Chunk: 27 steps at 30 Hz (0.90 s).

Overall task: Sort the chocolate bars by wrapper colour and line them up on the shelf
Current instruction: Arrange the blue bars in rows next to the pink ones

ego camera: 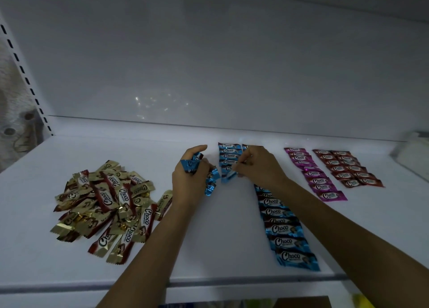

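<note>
On the white shelf (220,233), my left hand (189,180) grips a bunch of blue-wrapped bars (210,177). My right hand (260,166) pinches the end of one blue bar (228,174) at the near end of a short blue column (228,155). A longer blue column (286,229) runs toward the front edge, partly under my right forearm. A loose heap of gold bars (109,205) lies at the left. Right of the blue stand a pink column (314,174) and dark red bars in two columns (346,167).
The shelf's back wall rises behind the rows. A slotted upright (25,75) borders the shelf at the left. A pale box (413,152) sits at the far right. The shelf's front edge (69,287) runs across the bottom, with items below it dimly seen.
</note>
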Each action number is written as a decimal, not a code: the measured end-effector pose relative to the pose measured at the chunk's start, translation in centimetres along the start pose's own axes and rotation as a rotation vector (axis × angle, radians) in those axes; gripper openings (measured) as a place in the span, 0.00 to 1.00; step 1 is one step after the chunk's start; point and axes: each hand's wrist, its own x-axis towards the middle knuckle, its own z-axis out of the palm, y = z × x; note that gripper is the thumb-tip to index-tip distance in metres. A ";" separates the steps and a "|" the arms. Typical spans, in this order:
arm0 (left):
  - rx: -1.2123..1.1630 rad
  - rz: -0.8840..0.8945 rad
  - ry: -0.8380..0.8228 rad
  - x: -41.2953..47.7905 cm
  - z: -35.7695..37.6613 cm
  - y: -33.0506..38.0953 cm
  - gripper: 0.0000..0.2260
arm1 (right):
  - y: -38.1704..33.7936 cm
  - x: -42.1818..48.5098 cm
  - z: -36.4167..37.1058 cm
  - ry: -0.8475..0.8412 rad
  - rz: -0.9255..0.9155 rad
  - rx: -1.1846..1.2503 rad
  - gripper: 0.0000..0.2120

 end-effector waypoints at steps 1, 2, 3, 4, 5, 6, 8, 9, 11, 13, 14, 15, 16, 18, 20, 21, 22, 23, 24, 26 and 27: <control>-0.001 -0.002 0.004 0.0 0.0 0.0 0.13 | 0.4 -0.1 0.2 -0.011 -0.013 -0.084 0.08; -0.003 -0.006 0.006 -0.1 0.0 0.1 0.13 | 0.7 -0.1 0.3 -0.014 -0.017 -0.165 0.09; -0.001 -0.008 0.007 -0.1 0.0 0.1 0.13 | 0.9 -0.1 0.3 -0.006 -0.012 -0.236 0.10; 0.004 -0.008 0.007 -0.1 0.0 0.2 0.13 | 1.0 -0.1 0.3 0.010 -0.004 -0.298 0.11; 0.010 -0.006 0.010 -0.1 0.0 0.2 0.13 | 1.0 -0.2 0.1 0.033 -0.003 -0.356 0.12; 0.017 -0.006 0.010 -0.1 0.0 0.2 0.13 | 0.9 -0.4 0.0 0.059 -0.009 -0.406 0.13; 0.023 -0.008 0.004 -0.1 0.0 0.2 0.13 | 0.6 -1.0 -0.3 0.109 -0.078 -0.436 0.12; 0.024 -0.008 0.001 -0.1 0.0 0.2 0.13 | 0.5 -1.5 -0.3 0.122 -0.145 -0.424 0.10; 0.022 -0.005 0.000 -0.2 0.0 0.3 0.13 | 0.1 -2.8 0.1 0.074 -0.310 -0.409 0.09; 0.024 0.001 0.004 -0.3 0.0 0.2 0.13 | -0.2 -3.9 0.7 -0.037 -0.419 -0.423 0.13; 0.028 0.005 0.004 -0.3 0.0 0.2 0.13 | -0.2 -4.2 1.0 -0.080 -0.442 -0.450 0.15; 0.033 0.008 0.001 -0.3 0.0 0.2 0.14 | 0.0 -4.4 1.3 -0.098 -0.455 -0.486 0.16; 0.035 0.011 -0.003 -0.3 0.0 0.2 0.14 | 0.2 -4.4 1.4 -0.100 -0.459 -0.509 0.17; 0.045 0.010 -0.012 -0.3 0.0 0.4 0.14 | 0.6 -4.1 1.4 -0.091 -0.444 -0.480 0.17; 0.061 0.009 -0.037 -0.6 0.2 0.6 0.15 | 0.7 -3.8 1.3 -0.054 -0.411 -0.352 0.15; 0.067 0.023 -0.061 -0.9 0.2 0.7 0.15 | 0.5 -3.8 1.2 -0.019 -0.393 -0.245 0.13; 0.094 0.065 -0.088 -1.2 0.2 0.7 0.15 | 0.0 -3.8 1.0 0.009 -0.375 -0.109 0.14; 0.145 0.131 -0.122 -1.4 0.2 0.6 0.16 | -0.5 -3.9 0.9 0.017 -0.363 0.031 0.18; 0.207 0.198 -0.161 -1.7 0.2 0.6 0.16 | -1.0 -3.9 0.8 0.016 -0.379 0.118 0.22; 0.260 0.248 -0.185 -2.0 0.3 0.6 0.15 | -1.7 -3.8 1.0 0.028 -0.484 0.078 0.26; 0.253 0.232 -0.175 -2.0 0.3 0.7 0.15 | -1.8 -3.6 1.2 0.044 -0.524 0.035 0.26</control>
